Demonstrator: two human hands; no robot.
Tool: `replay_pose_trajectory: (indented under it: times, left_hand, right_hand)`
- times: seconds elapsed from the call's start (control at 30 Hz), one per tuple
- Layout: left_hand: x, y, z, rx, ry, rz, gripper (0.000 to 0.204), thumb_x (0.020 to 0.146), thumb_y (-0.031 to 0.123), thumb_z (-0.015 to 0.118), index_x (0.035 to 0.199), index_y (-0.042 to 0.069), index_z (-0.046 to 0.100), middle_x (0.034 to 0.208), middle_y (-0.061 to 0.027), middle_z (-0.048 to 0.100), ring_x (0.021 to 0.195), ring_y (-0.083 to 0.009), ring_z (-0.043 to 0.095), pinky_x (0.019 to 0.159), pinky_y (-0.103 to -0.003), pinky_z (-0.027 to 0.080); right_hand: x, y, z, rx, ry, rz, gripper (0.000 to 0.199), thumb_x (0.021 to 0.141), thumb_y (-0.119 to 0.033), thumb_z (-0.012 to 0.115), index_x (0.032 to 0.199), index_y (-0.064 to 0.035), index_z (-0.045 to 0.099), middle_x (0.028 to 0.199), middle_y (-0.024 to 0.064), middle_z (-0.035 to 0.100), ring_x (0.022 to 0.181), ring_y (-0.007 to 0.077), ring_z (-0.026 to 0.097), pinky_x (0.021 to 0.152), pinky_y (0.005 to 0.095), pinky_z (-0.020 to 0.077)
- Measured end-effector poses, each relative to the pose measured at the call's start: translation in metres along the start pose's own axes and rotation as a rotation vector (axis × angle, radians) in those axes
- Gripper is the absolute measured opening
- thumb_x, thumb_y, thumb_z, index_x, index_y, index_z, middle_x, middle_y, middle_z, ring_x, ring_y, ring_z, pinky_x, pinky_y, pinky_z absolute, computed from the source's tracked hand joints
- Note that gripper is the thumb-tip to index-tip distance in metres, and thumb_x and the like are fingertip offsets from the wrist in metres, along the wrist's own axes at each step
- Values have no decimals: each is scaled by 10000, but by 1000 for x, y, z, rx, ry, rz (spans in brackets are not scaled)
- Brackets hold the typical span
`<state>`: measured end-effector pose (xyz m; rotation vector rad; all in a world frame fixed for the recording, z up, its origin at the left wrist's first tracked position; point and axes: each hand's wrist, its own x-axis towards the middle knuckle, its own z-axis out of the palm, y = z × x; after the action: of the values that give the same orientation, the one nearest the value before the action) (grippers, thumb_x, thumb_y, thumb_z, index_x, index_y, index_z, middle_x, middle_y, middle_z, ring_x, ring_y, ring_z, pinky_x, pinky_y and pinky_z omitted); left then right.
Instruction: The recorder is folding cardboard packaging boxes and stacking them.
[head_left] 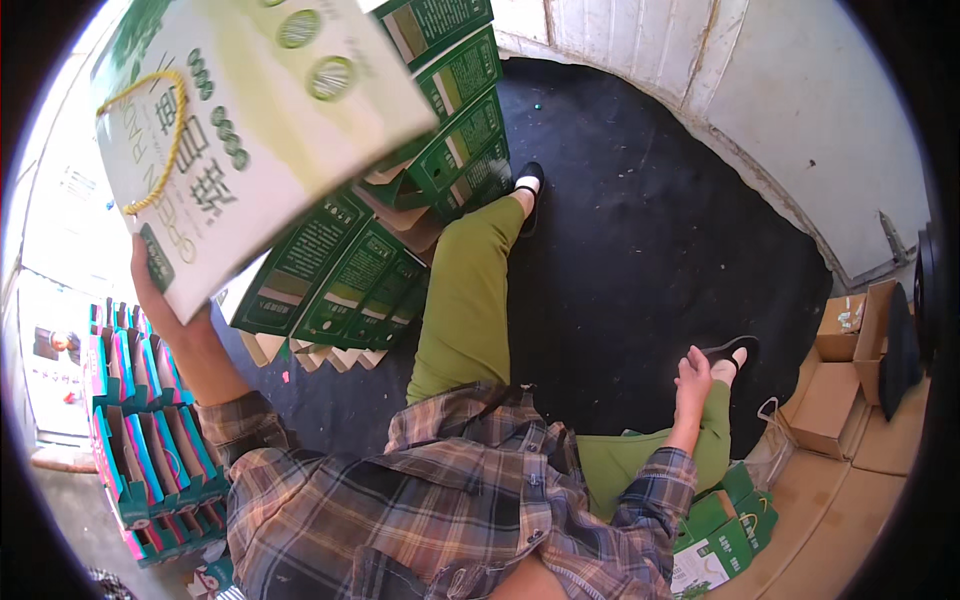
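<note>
A large white and green gift box [290,130] with a twisted yellow cord handle [178,120] is raised at the upper left, tilted over the stacks. My left hand [158,295] grips it at its lower left corner; most of the fingers are hidden behind the box. Under and beside the raised box stand stacked green cartons [455,100] with white print. My right hand [690,380] hangs free above my right shoe, with its fingers loosely bent and nothing in it.
Teal and pink cartons [150,440] are stacked at the left. Brown cardboard boxes [825,400] line the right side, and green bags or cartons [725,530] lie at the lower right. Black sheeting [640,210] covers the floor, up to a white wall [780,120].
</note>
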<state>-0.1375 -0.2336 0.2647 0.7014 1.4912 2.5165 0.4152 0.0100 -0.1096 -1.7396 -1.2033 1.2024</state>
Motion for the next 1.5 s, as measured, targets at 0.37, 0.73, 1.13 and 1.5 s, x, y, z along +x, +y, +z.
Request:
replay_pose_trajectory:
  times: [0.37,0.73,1.13,1.5]
  left_hand:
    - [82,-20,-169,-72,64,-248,343,960,261,434,1145,10,577,1112,-160,654,985,-286,649,852,-428,545]
    - [118,-19,-191,177,131,-272,375,969,319,415,1129,32,595,1070,-128,678,952,-273,655,829,-430,548]
    - [39,11,-65,1261,395,874,363,880,241,672,1151,4,629,1175,-128,606,1045,-262,576,907,-388,466]
    - [-89,-186,109,1049,-799,805,321,761,21,703,1078,65,676,1197,-103,579,1182,-298,484,1024,-414,340]
  right_hand:
    - [-2,0,5,-230,-152,9,415,918,-129,574,1326,-74,528,1315,126,561,1157,216,556,841,351,492]
    - [-9,-6,5,-299,-142,-36,421,871,-112,627,1284,-54,567,1193,140,632,946,185,623,858,316,490]
    - [-11,-2,0,-334,-153,-87,426,878,-112,622,1298,-75,558,1168,127,637,924,168,619,831,312,495]
    - [-31,-31,-33,181,22,-158,328,918,-42,580,1245,-11,583,1169,130,640,1064,181,607,928,301,484]
